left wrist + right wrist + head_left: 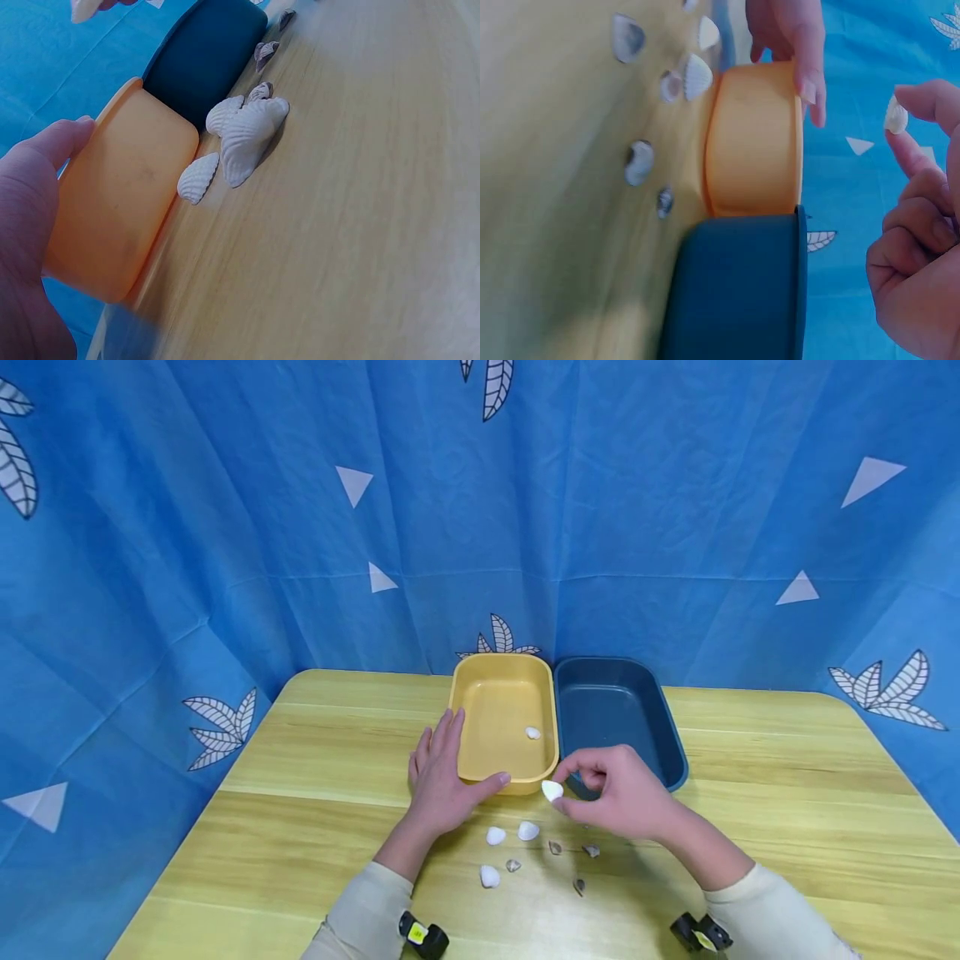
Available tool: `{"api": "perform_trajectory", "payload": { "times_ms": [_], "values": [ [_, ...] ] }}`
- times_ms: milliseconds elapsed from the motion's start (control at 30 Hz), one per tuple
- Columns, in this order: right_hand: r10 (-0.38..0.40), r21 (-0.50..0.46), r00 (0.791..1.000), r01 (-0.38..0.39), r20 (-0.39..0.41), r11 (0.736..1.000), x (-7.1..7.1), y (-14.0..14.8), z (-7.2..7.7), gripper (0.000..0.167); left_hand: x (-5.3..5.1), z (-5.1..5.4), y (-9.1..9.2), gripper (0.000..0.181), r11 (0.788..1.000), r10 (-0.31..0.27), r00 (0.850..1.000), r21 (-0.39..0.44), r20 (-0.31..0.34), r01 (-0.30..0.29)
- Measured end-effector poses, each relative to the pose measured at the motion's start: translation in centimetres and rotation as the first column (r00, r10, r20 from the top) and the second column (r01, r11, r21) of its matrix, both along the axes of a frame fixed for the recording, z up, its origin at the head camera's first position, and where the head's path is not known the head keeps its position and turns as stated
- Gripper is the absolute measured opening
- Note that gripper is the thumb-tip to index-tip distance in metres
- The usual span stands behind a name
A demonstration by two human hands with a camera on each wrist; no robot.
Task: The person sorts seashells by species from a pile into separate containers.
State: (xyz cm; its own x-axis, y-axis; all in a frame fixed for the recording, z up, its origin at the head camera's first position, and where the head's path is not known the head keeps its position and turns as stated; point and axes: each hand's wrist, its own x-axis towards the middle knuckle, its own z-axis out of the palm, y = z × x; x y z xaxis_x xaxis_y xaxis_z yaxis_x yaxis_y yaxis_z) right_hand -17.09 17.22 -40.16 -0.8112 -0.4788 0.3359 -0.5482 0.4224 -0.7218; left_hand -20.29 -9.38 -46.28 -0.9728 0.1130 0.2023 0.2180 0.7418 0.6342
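A white shell point(552, 790) is pinched between thumb and index finger of the right hand point(622, 793), above the near edges of the two bins; the right wrist view shows this shell point(896, 116) too. The left hand point(442, 781) rests on the near left rim of the yellow bin point(495, 702), its fingers straight and its thumb along the front edge. One white shell point(532, 732) lies inside that bin. Touching it on the right stands the dark blue bin point(611, 710), partly hidden behind the right hand.
On the table before the bins lie several loose shells: white ones point(490, 877) towards the left, and small brownish ones point(579, 887) towards the right. A blue curtain point(465, 510) with leaf and triangle prints hangs behind the wooden table point(300, 827).
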Motion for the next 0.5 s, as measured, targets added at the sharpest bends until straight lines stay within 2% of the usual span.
{"api": "perform_trajectory", "payload": {
  "times_ms": [267, 500],
  "values": [
    [-0.076, -0.023, 0.997, 0.076, -0.024, 0.997, -2.2, -0.7, 1.0, 0.019, 0.1, 0.2, 0.0, 0.113, 1.000, 0.000, 1.000, -0.011, 0.021, 0.000],
    [-0.143, -0.046, 0.989, 0.142, -0.028, 0.989, -4.4, -1.9, 1.4, 0.013, 0.1, 0.1, -0.1, 0.113, 1.000, -0.006, 1.000, -0.010, 0.010, 0.006]
  ]
}}
